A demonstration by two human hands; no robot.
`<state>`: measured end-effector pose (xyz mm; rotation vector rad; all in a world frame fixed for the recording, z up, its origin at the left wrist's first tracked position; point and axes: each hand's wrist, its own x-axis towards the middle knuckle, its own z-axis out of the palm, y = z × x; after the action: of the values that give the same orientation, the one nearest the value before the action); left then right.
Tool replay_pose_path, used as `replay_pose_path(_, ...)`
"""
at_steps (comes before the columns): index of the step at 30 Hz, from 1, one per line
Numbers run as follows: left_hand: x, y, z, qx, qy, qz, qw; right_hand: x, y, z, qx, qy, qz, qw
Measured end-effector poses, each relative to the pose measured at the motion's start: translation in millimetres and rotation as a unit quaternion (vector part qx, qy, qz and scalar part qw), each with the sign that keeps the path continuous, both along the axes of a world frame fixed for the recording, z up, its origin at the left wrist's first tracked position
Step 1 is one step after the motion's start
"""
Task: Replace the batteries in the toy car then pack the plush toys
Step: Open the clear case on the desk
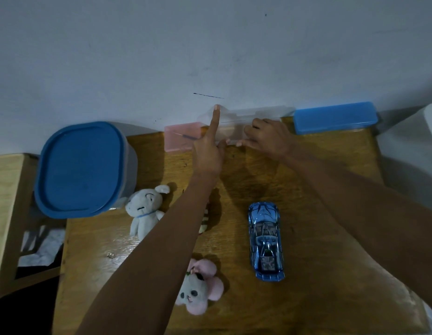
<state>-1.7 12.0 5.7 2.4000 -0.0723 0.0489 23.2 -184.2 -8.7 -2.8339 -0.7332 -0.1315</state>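
A shiny blue toy car [265,240] lies on the wooden table [318,274], nose towards the wall. A white plush [145,211] lies left of my left forearm, and a pink and grey plush [200,286] is near the front. A third striped plush [204,221] is mostly hidden under that forearm. A clear plastic box [236,126] stands at the wall. My left hand [210,151] has its index finger stretched up along the box's raised lid [225,111] and its thumb at the front edge. My right hand [268,139] grips the box's right part.
A large container with a blue lid [82,168] stands at the back left. A pink box [181,139] and a flat blue box [335,117] flank the clear one along the wall. A lower wooden stand [7,201] is at the left.
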Motion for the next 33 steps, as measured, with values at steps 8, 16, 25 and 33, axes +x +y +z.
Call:
replay_pose_path(8, 0.2, -1.2, -0.1, -0.007, 0.011, 0.002, 1.0, -8.1, 9.8, 6.9, 0.047, -0.12, -0.04, 0.991)
replay_pose_path(16, 0.8, 0.7, -3.3, 0.004, 0.012, 0.001, 1.0, -41.3, 12.6, -19.2, 0.02, -0.135, -0.098, 0.986)
replay_pose_path(25, 1.0, -1.6, -7.1, 0.01, 0.009, 0.01, 1.0, -59.4, 6.9, -29.2, 0.001, -0.078, -0.12, 0.99)
replay_pose_path(33, 2.0, -2.0, -9.1, 0.016, 0.003, 0.007, 1.0, -60.1, 3.7, -34.6, 0.023, -0.124, -0.08, 0.989)
